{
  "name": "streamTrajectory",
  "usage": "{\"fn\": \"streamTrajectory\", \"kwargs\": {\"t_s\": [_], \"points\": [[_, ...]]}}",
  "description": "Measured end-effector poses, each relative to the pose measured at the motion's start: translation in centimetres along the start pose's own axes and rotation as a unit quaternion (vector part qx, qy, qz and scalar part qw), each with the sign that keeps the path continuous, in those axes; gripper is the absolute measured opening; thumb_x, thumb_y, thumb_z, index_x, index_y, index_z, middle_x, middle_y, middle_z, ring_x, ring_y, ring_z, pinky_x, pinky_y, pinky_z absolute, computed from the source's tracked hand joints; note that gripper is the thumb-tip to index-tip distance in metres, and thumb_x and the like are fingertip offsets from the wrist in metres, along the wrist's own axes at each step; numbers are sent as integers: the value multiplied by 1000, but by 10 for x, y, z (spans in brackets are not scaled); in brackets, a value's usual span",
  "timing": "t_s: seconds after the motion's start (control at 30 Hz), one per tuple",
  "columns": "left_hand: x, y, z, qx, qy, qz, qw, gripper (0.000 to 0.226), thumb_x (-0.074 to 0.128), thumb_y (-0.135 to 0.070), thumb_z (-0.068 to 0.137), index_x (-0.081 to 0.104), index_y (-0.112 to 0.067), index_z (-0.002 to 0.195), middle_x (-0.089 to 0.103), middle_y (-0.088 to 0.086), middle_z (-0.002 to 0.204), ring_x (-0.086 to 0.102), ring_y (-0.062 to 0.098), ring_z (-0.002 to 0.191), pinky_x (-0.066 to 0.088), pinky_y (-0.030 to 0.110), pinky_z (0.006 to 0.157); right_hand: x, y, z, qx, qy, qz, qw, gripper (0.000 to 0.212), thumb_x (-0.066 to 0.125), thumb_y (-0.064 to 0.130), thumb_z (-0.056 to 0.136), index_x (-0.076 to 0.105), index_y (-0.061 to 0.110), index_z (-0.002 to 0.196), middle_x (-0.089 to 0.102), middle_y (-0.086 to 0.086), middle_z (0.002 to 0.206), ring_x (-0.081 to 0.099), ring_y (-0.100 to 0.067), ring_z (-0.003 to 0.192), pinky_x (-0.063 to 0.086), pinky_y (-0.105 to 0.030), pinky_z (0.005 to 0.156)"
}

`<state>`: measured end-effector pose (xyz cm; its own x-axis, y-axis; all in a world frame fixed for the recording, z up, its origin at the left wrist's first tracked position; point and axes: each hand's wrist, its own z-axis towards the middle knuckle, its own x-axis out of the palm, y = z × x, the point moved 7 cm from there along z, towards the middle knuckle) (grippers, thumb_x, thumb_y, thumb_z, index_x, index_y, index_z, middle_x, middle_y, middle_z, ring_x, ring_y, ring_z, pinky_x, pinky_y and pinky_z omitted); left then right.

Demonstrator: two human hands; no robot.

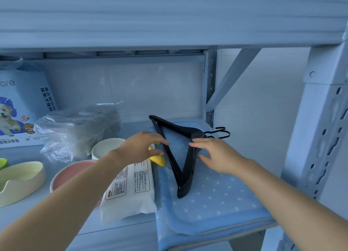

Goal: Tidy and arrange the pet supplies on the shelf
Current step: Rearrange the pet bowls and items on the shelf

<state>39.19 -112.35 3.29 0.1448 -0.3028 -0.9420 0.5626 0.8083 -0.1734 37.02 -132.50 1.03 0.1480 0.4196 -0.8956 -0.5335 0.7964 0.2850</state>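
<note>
Head view: black hangers [183, 186] on dotted mat [216, 199], flanked by left hand [141, 147] and right hand [220, 154]; both grips open, fingertips touching.

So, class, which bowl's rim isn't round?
The pale yellow bowl: its rim rises into a pointed ear, while the white bowl and pink bowl are plain circles.
</note>
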Motion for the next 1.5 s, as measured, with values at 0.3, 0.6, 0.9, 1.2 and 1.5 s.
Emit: {"fn": "streamTrajectory", "kwargs": {"t_s": [0.3,0.6,0.9,1.2,1.5], "points": [[-19,12,-59,-43,-61,1,997,27,60,-47,83,60,-44,110,57,-25,103,52,-3,94,39,18,84,-12,52,7,-36,-52,62,996,33,59,32,89,59,30,122,60,13,121,51,4,88,39,-19,81],[-40,44,-133,-115,-85,-18,990,22,64,-39,83,64,-42,105,63,-21,107,58,6,101,43,29,92,11,131,15,-87,4,55,995,30,59,34,88,62,29,118,63,8,118,54,-11,106,43,-27,90],[-36,66,-181,-100,-73,-42,991,24,64,-34,84,62,-43,106,52,-36,111,49,-11,101,43,20,89,55,181,11,-107,103,20,989,56,56,60,81,54,29,128,49,13,136,34,-2,130,20,-23,112],[-23,73,-206,-102,-95,-7,990,26,55,-34,90,65,-34,114,55,-18,127,54,7,111,43,21,91,76,191,2,-89,145,-71,983,107,64,78,56,24,34,145,15,18,154,13,-4,141,12,-24,114],[-33,79,-225,-107,-98,-4,989,25,58,-37,88,66,-33,112,57,-18,125,53,6,111,37,16,92,75,196,4,-84,102,-61,989,88,65,67,68,33,33,142,24,17,152,15,-2,140,9,-21,112]]}}
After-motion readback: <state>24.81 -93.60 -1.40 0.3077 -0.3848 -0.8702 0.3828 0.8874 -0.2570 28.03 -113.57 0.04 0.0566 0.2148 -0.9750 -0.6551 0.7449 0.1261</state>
